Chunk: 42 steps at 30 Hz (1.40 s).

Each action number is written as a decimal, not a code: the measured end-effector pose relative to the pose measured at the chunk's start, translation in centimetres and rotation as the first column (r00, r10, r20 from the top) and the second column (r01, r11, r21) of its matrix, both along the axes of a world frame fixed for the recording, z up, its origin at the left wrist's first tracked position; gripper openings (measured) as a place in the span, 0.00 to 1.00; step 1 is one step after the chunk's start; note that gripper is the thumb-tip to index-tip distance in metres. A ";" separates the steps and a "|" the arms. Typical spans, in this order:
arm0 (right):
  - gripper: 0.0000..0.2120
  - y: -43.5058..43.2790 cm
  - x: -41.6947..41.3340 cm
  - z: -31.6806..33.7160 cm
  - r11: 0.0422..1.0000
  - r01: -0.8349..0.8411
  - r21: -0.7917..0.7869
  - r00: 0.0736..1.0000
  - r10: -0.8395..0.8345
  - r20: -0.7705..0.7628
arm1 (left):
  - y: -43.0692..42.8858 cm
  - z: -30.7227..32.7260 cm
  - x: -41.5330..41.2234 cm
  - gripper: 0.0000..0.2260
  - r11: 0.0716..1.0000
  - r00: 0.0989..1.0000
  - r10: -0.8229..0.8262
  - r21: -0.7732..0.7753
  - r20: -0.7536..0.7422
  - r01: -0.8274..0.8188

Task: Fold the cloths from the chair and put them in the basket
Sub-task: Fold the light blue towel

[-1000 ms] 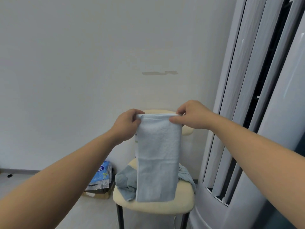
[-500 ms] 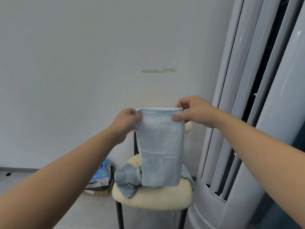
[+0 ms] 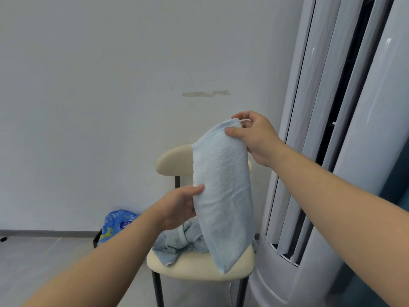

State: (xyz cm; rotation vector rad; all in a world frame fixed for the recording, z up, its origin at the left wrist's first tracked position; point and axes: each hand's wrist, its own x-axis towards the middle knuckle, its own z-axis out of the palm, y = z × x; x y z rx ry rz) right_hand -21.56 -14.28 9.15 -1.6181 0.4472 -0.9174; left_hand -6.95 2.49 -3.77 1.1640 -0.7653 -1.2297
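A light blue towel (image 3: pixel 223 191), folded into a long strip, hangs in the air over the cream chair (image 3: pixel 199 267). My right hand (image 3: pixel 254 138) pinches its top right corner between thumb and fingers. My left hand (image 3: pixel 179 207) is at the towel's left edge about halfway down, thumb on the front and fingers behind the cloth. The towel's lower end reaches down to the seat. A crumpled grey-blue cloth (image 3: pixel 179 242) lies on the seat behind it. No basket is in view.
A white wall stands behind the chair. A tall white floor-standing air conditioner (image 3: pixel 332 151) fills the right side, close to the chair. A blue plastic package (image 3: pixel 117 224) sits on the grey floor left of the chair, by the wall.
My left hand has let go of the towel's top left corner and dropped to the middle of its left edge. My right hand has risen, so the towel now hangs tilted from one corner.
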 end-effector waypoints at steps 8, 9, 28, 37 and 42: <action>0.25 -2.9 -0.4 -4.2 0.833 -0.157 0.530 0.986 0.106 0.127 | -2.7 2.6 -1.6 0.17 0.969 0.951 0.246 0.019 -0.188 -0.247; 0.28 -2.5 -0.6 -5.9 0.781 -0.205 0.590 0.977 0.203 0.072 | -2.9 3.0 -1.4 0.18 0.967 0.950 0.253 0.039 -0.182 -0.250; 0.20 -1.2 0.6 -9.3 0.912 0.199 0.358 0.902 -0.028 -0.431 | -3.6 3.6 3.2 0.08 0.840 0.860 0.424 0.230 0.285 -0.491; 0.30 -2.1 -0.4 -9.2 0.973 0.122 0.197 0.939 -0.049 -0.341 | -3.9 2.5 3.7 0.23 0.925 0.788 0.243 0.110 0.566 -0.364; 0.29 -1.7 -0.9 -8.7 0.997 -0.014 -0.070 0.877 -0.021 -0.480 | -4.1 2.5 3.0 0.21 0.924 0.534 0.158 0.065 0.831 -0.376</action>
